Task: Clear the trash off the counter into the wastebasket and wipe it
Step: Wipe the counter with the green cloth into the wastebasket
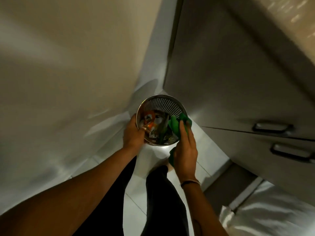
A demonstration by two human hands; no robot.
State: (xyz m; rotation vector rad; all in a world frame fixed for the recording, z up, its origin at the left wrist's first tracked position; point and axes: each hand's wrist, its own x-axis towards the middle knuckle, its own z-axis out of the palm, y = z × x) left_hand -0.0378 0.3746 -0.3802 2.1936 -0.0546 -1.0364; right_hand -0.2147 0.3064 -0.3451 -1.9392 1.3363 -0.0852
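A round metal mesh wastebasket (163,103) is low in front of me, above the floor in a narrow corner. Inside it lies crumpled trash (151,124), orange, white and grey wrappers. My left hand (133,133) grips the basket's left rim, thumb inside. My right hand (185,147) grips the right rim together with a green cloth (174,126), which drapes over the rim and hangs below my palm. I wear a thin bracelet on the right wrist.
A pale wall (68,65) fills the left. Grey cabinet doors with dark handles (272,127) stand on the right. White tiled floor (133,212) lies beneath my dark trouser legs. A white fabric surface (276,213) shows at the bottom right.
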